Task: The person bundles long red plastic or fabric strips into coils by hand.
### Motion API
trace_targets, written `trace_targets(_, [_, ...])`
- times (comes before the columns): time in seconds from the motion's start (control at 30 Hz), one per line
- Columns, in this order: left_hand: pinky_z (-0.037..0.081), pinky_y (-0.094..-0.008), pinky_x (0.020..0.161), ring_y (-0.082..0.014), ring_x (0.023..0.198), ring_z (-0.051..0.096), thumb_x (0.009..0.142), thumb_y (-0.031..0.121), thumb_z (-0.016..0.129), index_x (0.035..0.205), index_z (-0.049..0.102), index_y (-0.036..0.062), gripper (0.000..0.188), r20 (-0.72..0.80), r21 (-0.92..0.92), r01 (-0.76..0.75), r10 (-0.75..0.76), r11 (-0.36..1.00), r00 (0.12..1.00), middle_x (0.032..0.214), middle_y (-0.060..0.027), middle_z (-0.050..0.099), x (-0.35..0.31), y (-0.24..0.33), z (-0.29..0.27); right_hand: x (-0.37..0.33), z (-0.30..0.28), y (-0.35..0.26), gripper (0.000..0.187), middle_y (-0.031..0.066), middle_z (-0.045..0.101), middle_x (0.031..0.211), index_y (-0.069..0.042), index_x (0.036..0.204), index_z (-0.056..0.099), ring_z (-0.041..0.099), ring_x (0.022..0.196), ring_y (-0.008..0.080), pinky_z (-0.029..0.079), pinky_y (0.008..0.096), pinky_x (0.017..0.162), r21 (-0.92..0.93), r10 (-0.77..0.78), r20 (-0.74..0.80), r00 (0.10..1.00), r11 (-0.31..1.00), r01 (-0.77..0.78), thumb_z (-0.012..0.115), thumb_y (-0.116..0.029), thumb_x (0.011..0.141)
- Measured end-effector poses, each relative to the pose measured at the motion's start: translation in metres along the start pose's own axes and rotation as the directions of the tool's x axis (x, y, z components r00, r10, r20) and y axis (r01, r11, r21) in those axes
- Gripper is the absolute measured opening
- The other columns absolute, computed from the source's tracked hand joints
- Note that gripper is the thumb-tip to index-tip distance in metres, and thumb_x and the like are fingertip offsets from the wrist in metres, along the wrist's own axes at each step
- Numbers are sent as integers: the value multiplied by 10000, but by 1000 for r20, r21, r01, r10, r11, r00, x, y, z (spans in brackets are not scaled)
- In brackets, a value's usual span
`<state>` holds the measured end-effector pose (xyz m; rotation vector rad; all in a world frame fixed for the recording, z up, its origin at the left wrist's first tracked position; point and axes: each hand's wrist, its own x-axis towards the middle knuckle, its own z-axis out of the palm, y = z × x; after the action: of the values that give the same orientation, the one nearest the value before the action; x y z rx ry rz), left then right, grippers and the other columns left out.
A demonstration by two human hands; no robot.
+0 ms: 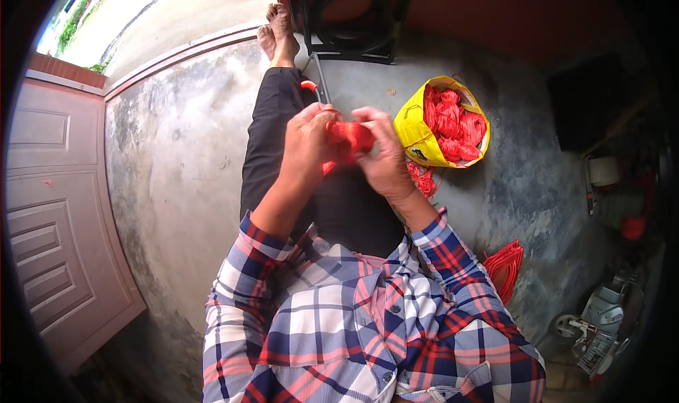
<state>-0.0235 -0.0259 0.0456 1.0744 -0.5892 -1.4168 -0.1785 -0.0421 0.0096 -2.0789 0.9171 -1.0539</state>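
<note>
Over my lap I hold a small bundle of bright red cord [351,140], a little blurred. My left hand [305,142] is closed round its left end, thumb and fingers at the top. At the right end, the curled fingers of my right hand [385,154] grip the same bundle. To the right stands a yellow bag [409,127], open at the top and filled with skeins of red cord [453,116]. More loose red cord [423,180] lies on the floor against the bag, close to my right wrist.
My leg in dark trousers [272,113] stretches forward to a bare foot. A black stool-like frame [353,21] stands ahead. Beside my right elbow lies a flat red coil [504,270]. A panelled door [53,212] is at left; a grey wheeled object [601,321] stands lower right.
</note>
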Motion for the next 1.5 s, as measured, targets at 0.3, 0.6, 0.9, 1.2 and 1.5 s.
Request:
trace_targets(0.3, [470, -271, 662, -177, 646, 579, 983, 374, 473, 907, 485, 58, 325, -124, 154, 260, -242, 953, 962, 720, -55, 569, 4, -55, -39, -76, -151, 37, 253, -3, 439, 632, -51, 1031, 555, 361, 478, 92, 342, 263, 524, 986, 442, 135, 887, -145, -77, 535, -287, 943])
trace_targets(0.6, [475, -304, 684, -225, 649, 592, 971, 438, 492, 948, 489, 51, 388, -128, 55, 331, -322, 942, 938, 770, -129, 630, -8, -36, -28, -182, -66, 9, 375, -18, 499, 696, -68, 1289, 501, 425, 471, 94, 335, 229, 415, 631, 759, 392, 519, 189, -753, 426, -270, 981])
trace_targets(0.9, [458, -296, 889, -158, 1004, 592, 909, 202, 642, 1126, 594, 19, 288, 468, 629, -553, 302, 547, 831, 1063, -58, 643, -97, -33, 16, -96, -31, -49, 538, 109, 622, 1075, -7, 1329, 461, 626, 845, 180, 501, 323, 729, 759, 561, 603, 568, -181, -626, 474, -396, 958])
trace_targets(1.2, [469, -335, 835, -223, 944, 563, 693, -7, 701, 886, 683, 73, 209, 347, 808, -551, 589, 207, 730, 1007, -77, 557, -33, 22, -25, -28, -30, 39, 344, 79, 622, 949, -37, 1159, 609, 628, 858, 180, 494, 299, 751, 701, 308, 584, 751, 277, -658, 611, -274, 909])
trace_targets(1.5, [453, -409, 780, -287, 965, 543, 697, 110, 690, 911, 640, 85, 221, 255, 965, -229, 261, -127, 931, 936, -84, 591, 18, -39, -36, 8, 24, 36, 307, 147, 604, 1056, -29, 1014, 655, 603, 986, 338, 492, 393, 858, -125, 329, 278, 902, 944, -306, 693, -143, 730])
